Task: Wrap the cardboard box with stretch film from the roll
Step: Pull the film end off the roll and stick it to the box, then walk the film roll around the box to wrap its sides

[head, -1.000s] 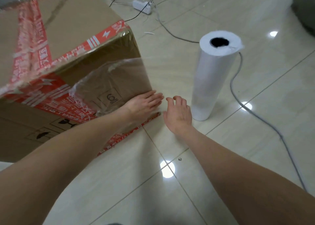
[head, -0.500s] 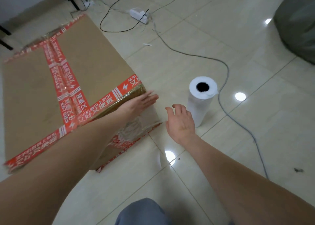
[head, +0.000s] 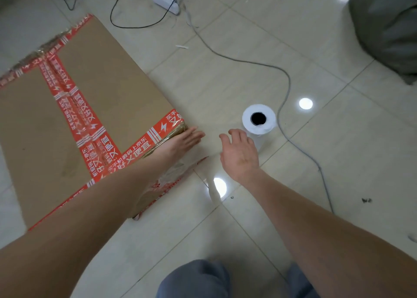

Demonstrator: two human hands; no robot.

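The cardboard box (head: 67, 121) fills the left half of the frame and stands on the tiled floor (head: 225, 83). It is large and sealed with red printed tape. On its near right side some clear film (head: 173, 173) already clings in wrinkles. The roll (head: 269, 119) stands upright on its end at centre right, just beside the box corner.

The left hand (head: 180, 143) lies flat with straight fingers against that corner, pressing on the film there. The right hand (head: 240, 155) is spread loosely and holds nothing. It is just in front of the roll, and I cannot tell whether it touches it.

I judge the box to be stiff but bulky, so it is easier to walk the roll around it than to turn it. The roll looks thick and probably rather heavy, with a smooth, slippery skin. A good hold would be around its upper part, or with fingers in the dark core hole, so that it can spin and give film. The film itself is thin, soft and sticky to itself. It will tear or bunch if pulled at one edge, so the pull should be even, while the left hand keeps the free end pinned. A grey cable (head: 286, 83) lies near the roll and could catch.
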